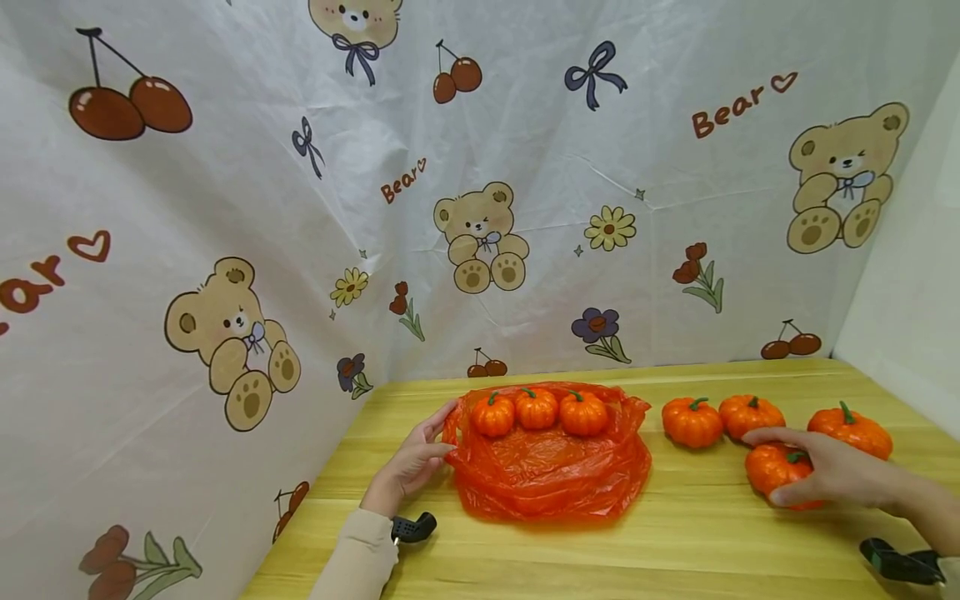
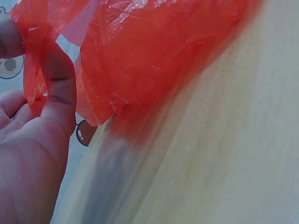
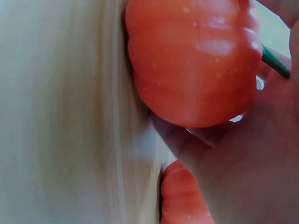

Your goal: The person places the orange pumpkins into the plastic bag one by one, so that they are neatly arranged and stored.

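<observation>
A red plastic bag (image 1: 551, 492) lies spread on the table, its mouth facing up and three small orange toy pumpkins (image 1: 537, 409) in a row at its far side. At the bag's left edge my left hand (image 1: 412, 462) holds the plastic; in the left wrist view a strip of bag (image 2: 33, 70) runs between thumb and fingers. Over on the right, my right hand (image 1: 847, 471) grips an orange pumpkin (image 1: 772, 471) with a green stem, fingers and thumb on opposite sides. The right wrist view shows this pumpkin (image 3: 194, 60) low against the wooden surface.
Behind the right hand stand three more pumpkins: one (image 1: 692, 422) nearest the bag, one (image 1: 750, 414) beside it and one (image 1: 851, 432) farther right. A white bear-print sheet (image 1: 525, 325) borders the wooden table (image 1: 540, 562) at the back and left.
</observation>
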The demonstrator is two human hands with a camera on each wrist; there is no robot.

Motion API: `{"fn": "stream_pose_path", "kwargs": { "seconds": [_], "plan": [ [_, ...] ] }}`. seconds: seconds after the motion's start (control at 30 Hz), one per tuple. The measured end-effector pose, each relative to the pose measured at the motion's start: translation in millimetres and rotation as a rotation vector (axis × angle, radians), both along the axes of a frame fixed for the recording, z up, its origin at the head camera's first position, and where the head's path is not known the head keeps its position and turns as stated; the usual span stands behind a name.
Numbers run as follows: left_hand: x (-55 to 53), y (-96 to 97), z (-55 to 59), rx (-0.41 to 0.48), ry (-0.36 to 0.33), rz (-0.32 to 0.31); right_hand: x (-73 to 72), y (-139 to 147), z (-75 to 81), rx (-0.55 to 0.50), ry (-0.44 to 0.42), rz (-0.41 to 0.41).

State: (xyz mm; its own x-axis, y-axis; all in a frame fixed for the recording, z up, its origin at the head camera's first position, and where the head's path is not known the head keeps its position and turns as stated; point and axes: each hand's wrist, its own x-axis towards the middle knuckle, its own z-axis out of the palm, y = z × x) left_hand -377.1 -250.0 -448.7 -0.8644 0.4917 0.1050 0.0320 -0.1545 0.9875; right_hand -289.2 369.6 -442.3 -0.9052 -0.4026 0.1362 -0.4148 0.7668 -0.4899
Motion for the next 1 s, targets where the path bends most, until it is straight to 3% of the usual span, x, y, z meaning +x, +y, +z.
{"fn": "stream_pose_path", "kwargs": {
  "seconds": [0.43, 0.7, 1.0],
  "plan": [
    [0.2, -0.9, 0.2, 0.009, 0.004, -0.006, 1.2, -13.2, 12.5, -0.017, -0.021, -0.092],
    [-0.2, 0.3, -0.5, -0.004, 0.004, -0.003, 1.8, -27.7, 21.8, -0.057, -0.075, -0.062],
    [-0.5, -0.5, -0.4, 0.013, -0.01, -0.001, -1.1, -51.7, 37.7, -0.118, -0.066, -0.017]
  ]
}}
